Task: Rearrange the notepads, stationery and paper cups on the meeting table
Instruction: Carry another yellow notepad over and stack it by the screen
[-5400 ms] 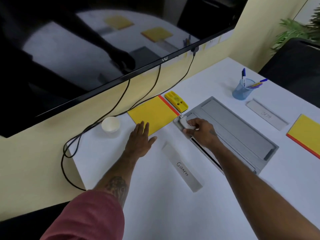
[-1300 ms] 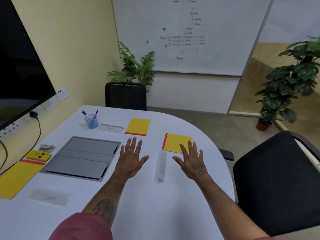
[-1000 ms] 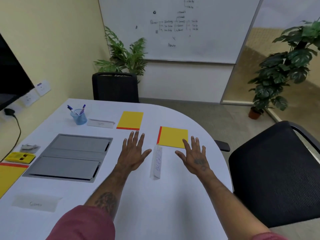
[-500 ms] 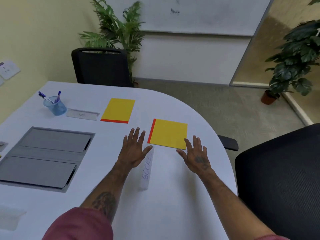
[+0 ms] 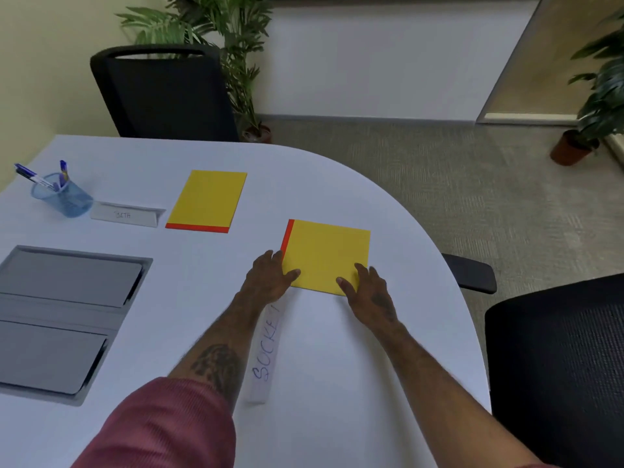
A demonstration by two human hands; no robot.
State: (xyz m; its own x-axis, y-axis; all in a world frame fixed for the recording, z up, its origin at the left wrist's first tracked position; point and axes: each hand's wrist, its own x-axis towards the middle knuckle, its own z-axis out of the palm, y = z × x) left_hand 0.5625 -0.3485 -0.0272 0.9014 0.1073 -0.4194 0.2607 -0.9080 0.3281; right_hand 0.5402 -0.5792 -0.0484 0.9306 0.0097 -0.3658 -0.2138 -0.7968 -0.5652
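A yellow notepad with an orange spine lies flat near the table's rounded far edge. My left hand grips its near left corner, thumb on top. My right hand holds the near right corner the same way. A second yellow notepad lies further left. A white name tent marked "SOCKET" lies between my forearms. A blue pen cup with pens stands at the far left, and beside it is a name tent. No paper cup is in view.
A grey recessed cable panel is set into the white table at the left. One black chair stands at the far side, another at the right. Potted plants stand on the carpet beyond.
My view swung from the screen end of the table to the rounded end and dipped down. Both hands moved forward from flat on the table to the near corners of the notepad and closed on them.
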